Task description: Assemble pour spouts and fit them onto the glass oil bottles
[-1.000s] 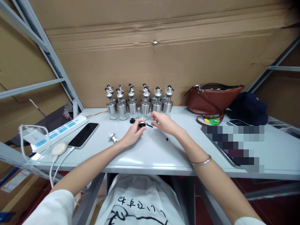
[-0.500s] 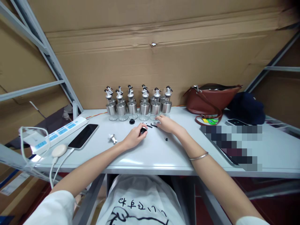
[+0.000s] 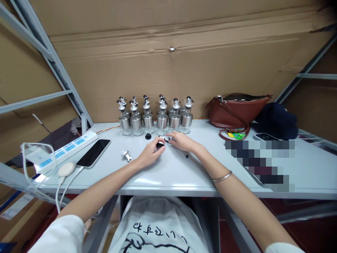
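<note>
My left hand (image 3: 150,153) rests on the table with its fingers curled round a black stopper (image 3: 160,144) that has a pale metal rim. Just right of it, my right hand (image 3: 181,141) has its fingertips closed at a thin black piece (image 3: 166,141); the fingers partly cover it. Beyond the hands lies a round black cap (image 3: 148,136). A silver pourer spout (image 3: 126,155) is on its side to the left. One tiny black part (image 3: 187,156) sits below my right wrist.
Several glass-and-steel bottles (image 3: 162,122) with pourers stand in rows behind the hands. To the left are a phone (image 3: 94,153), a power strip (image 3: 67,149) and a white charging puck (image 3: 66,169). A brown bag (image 3: 237,110) and dark cap (image 3: 276,121) sit at the right.
My right hand has shifted left, closer to my left hand, over the thin black pieces. The stopper in my left hand has turned, showing more of its pale rim.
</note>
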The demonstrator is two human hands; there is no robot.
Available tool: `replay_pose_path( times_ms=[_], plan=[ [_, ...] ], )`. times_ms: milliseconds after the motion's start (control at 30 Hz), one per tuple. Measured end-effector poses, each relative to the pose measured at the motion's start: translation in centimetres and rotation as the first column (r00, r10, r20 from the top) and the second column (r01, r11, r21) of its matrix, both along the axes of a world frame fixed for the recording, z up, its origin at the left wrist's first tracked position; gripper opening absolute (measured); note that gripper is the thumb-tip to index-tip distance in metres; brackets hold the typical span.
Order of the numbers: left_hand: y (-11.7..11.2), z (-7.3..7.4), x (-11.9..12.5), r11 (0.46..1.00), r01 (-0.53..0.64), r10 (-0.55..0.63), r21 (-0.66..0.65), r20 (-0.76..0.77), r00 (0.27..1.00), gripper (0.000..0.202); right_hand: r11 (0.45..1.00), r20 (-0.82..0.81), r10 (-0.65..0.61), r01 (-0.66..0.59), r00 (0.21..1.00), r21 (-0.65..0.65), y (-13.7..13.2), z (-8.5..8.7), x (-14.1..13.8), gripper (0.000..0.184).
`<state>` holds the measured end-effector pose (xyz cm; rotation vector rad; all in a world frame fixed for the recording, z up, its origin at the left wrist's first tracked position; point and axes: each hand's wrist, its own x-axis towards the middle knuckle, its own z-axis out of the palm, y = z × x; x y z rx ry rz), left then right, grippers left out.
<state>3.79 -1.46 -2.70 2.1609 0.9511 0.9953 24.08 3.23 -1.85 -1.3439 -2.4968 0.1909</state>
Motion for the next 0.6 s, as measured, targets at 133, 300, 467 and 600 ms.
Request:
replay_pose_path(
  times_ms=[133, 300, 467, 600],
  plan=[
    [-0.04, 0.02, 0.01, 1.0, 0.002, -0.002, -0.015, 0.011, 1.0, 0.019, 0.997, 0.003, 0.07, -0.07, 0.998, -0.025, -0.25, -0.04, -0.67, 0.022],
    [-0.06, 0.02, 0.03, 0.999, 0.011, -0.01, -0.042, 0.024, 1.0, 0.019, 0.998, 0.009, 0.051, -0.051, 0.999, -0.034, 0.26, -0.23, -0.34, 0.017],
    [0.06, -0.22, 0.07, 0.998, 0.022, -0.018, -0.065, 0.058, 0.998, 0.028, 1.0, -0.007, -0.004, 0.004, 1.0, -0.023, 0.21, 0.02, -0.13, 0.019],
    [0.24, -0.53, 0.1, 0.996, 0.049, -0.042, -0.075, 0.086, 0.995, 0.041, 1.0, -0.032, 0.004, -0.005, 0.999, -0.028, -0.17, 0.29, -0.19, 0.019]
  ],
)
